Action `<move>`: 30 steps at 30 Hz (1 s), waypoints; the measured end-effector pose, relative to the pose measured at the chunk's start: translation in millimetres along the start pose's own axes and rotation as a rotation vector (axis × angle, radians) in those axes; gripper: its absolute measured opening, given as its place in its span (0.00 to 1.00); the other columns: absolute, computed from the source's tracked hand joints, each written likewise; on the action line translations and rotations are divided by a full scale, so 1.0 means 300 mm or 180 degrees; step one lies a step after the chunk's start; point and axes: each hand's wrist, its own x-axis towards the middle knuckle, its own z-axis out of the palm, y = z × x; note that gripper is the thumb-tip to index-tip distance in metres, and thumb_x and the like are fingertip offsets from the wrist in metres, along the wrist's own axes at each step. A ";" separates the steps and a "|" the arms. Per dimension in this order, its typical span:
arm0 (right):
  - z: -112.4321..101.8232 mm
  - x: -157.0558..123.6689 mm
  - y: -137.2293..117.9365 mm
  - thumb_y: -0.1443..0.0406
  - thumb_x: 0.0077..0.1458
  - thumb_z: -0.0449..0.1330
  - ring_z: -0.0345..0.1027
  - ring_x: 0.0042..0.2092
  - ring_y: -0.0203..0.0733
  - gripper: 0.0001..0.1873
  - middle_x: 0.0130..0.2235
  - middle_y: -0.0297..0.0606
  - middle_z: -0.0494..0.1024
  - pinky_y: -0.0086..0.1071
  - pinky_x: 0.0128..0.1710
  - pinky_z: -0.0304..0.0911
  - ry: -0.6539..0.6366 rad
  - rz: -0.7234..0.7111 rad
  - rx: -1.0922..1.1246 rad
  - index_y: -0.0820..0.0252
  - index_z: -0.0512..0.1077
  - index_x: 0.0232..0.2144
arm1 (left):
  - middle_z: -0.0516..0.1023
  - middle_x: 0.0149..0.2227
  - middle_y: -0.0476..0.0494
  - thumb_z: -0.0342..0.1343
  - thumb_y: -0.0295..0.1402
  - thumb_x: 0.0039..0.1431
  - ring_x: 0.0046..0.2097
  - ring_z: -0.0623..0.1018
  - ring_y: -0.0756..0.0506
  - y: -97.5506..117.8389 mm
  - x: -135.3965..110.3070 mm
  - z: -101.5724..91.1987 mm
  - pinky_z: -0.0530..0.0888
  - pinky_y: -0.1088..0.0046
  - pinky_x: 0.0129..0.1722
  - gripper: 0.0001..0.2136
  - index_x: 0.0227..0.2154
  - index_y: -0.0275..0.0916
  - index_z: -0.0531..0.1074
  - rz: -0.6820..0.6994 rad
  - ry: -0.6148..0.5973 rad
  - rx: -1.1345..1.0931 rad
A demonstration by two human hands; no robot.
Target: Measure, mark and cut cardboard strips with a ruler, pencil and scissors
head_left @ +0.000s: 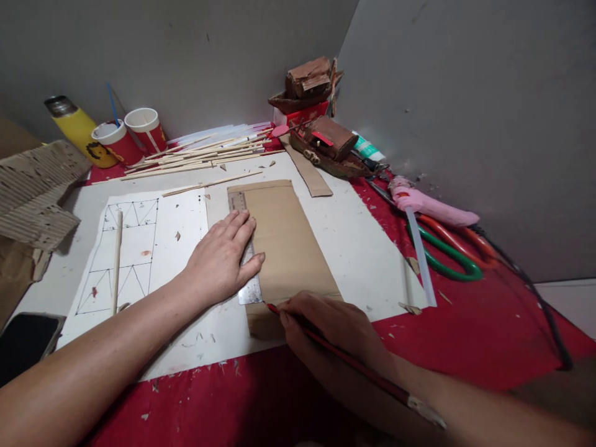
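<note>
A brown piece of cardboard (288,230) lies on the white sheet in the middle. Along its left edge runs a metal ruler (251,293), partly covered by my left hand (223,254). That hand presses flat on the ruler, fingers stretched out and thumb spread. My right hand (333,329) grips a dark red pencil (358,364), its tip touching the cardboard near the ruler's lower end. A pencil line crosses the cardboard near its bottom.
Left are a truss drawing (135,248) with a stick (117,261) across it, a phone (30,344) and corrugated cardboard (37,186). Behind lie thin sticks (200,158), cups (145,130) and a bottle (77,133). Model boats (330,146), scissors (447,264) and a pink glue gun (433,208) sit right.
</note>
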 end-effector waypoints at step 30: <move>-0.060 0.065 0.042 0.61 0.56 0.62 0.76 0.28 0.37 0.10 0.31 0.38 0.82 0.28 0.28 0.73 0.0626 0.1933 0.2399 0.59 0.77 0.38 | 0.59 0.68 0.28 0.45 0.44 0.68 0.69 0.58 0.33 0.012 0.001 -0.011 0.59 0.52 0.66 0.29 0.64 0.29 0.59 -0.0006 0.0197 0.0153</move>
